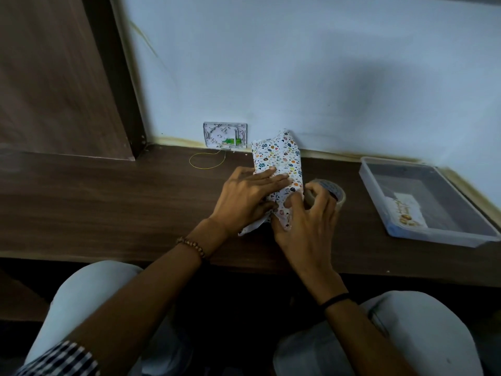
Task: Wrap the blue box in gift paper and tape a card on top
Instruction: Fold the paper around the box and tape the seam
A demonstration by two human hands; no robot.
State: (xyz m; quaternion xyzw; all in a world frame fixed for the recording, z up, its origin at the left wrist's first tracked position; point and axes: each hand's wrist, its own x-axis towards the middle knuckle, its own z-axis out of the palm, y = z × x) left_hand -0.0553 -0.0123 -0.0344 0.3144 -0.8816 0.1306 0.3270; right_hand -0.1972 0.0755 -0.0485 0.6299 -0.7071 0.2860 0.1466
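Note:
The box is fully covered by white gift paper point(279, 156) printed with small coloured shapes; no blue shows. It lies on the dark wooden desk point(122, 202), its far end touching the wall. My left hand point(244, 196) lies flat on top of the wrapped box, fingers straight, pressing the paper down. My right hand point(306, 223) works at the near right edge, thumb on the paper and fingers curled beside the tape roll point(332, 192). The card point(406, 210) lies inside the clear tray.
A clear plastic tray point(379, 210) stands at the right end of the desk. A small wall box point(225, 134) with a thin yellow wire loop point(207, 160) sits at the back, left of the parcel. A wooden panel rises at the far left.

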